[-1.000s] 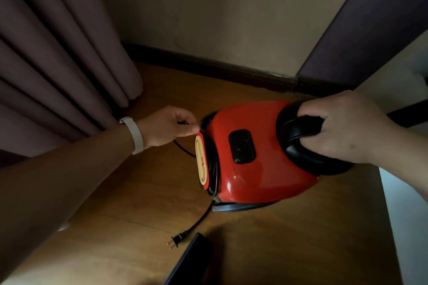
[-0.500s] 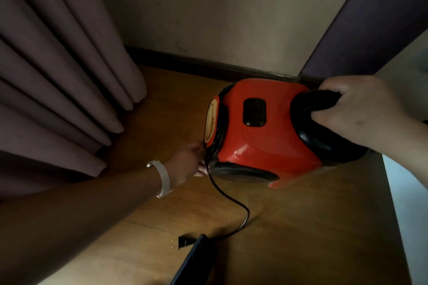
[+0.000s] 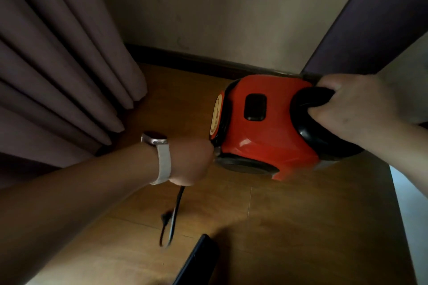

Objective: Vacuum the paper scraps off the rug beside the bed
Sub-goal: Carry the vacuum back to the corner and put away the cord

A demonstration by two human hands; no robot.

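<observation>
Cord being drawn from the vacuum

More power cord (image 3: 172, 217) is pulled out than a second ago by the clenched left hand (image 3: 191, 161); the vacuum (image 3: 266, 127) handle is gripped by the right hand (image 3: 356, 109), so plugging in seems next.

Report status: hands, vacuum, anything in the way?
Right hand gripping red vacuum handle. Left hand closed on power cord. No rug or scraps visible; dark object on floor nearby.

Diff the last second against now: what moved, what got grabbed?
The left hand went from the vacuum's top rear edge down to its lower rear and closed on the cord, pulling out a hanging loop. The vacuum rose toward the wall. The right hand kept its grip on the handle.
</observation>
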